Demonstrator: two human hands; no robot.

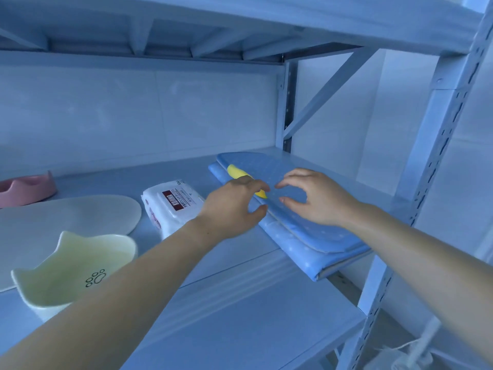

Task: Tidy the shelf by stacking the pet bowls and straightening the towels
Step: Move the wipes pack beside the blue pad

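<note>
A stack of folded blue dotted towels (pixel 301 231) lies at the right of the shelf board, its front corner sticking out past the edge. A yellow patch (pixel 236 172) shows on the top towel. My left hand (pixel 234 206) hovers at the stack's left edge with fingers curled and apart, holding nothing. My right hand (pixel 317 198) is spread just over the top towel, empty. A pale green cat-ear pet bowl (pixel 72 273) with a paw print stands at the front left. A pink cat-ear bowl (pixel 26 189) sits at the far left back.
A white pack of wet wipes (pixel 170 206) lies between the towels and a flat white oval mat (pixel 66 220). The shelf board (pixel 240 303) is grey metal. An upright post (pixel 416 193) stands at the right, and the upper shelf (pixel 240 25) hangs close overhead.
</note>
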